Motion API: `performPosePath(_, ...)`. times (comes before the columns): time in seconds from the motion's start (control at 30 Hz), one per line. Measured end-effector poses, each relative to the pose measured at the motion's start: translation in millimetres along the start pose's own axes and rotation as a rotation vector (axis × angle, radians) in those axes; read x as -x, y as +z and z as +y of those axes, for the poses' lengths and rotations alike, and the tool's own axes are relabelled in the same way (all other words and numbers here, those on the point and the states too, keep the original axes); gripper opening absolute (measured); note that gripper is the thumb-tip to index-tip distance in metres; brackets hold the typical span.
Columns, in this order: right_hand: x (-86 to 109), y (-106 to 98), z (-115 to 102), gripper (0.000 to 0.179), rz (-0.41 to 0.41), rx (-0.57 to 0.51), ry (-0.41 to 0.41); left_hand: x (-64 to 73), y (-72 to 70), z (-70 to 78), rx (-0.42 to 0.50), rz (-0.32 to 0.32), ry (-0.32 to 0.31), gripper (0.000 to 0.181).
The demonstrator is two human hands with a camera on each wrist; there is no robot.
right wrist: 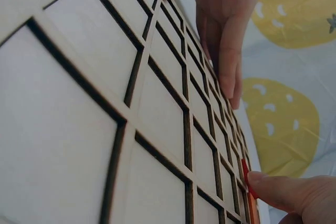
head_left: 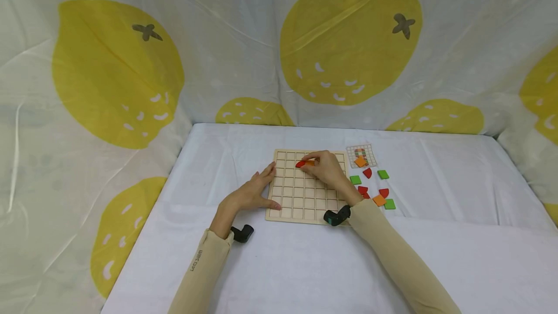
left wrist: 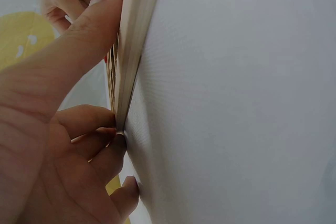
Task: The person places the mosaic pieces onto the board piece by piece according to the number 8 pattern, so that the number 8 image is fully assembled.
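A wooden grid board lies flat on the white cloth. My left hand rests along its left edge, fingers spread, thumb near the lower left corner. In the left wrist view the thumb lies over the board's rim and the other fingers reach the edge farther along. Over the upper part of the board, my right hand pinches a red fan-shaped piece between thumb and fingers. An orange piece sits right beside it, partly hidden under the fingers. The right wrist view shows the thumb on the red piece.
Right of the board lies a pattern card with an orange square on it. Below are loose red quarter-round pieces, green squares and another orange square, some close by my right forearm. A lemon-print curtain stands behind.
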State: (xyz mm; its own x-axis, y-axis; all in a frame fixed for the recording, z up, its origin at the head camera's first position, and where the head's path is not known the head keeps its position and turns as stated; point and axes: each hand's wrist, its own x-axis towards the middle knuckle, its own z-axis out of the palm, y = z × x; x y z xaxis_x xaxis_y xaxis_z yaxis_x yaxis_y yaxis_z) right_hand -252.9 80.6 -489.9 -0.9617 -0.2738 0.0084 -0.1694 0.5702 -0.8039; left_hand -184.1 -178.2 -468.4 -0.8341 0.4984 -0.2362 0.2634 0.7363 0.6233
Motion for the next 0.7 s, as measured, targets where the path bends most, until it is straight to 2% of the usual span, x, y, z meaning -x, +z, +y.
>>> performPosePath(0.2,-0.1,0.0,-0.6,0.028,0.0,-0.014,-0.006,0.1,-0.1,-0.6,-0.001,0.001,0.007,0.115)
performPosePath(0.7,-2.9,1.2,-4.3,0.025,-0.006,0.036,0.004,-0.6,-0.2,-0.3,0.009,-0.003,0.015,0.115)
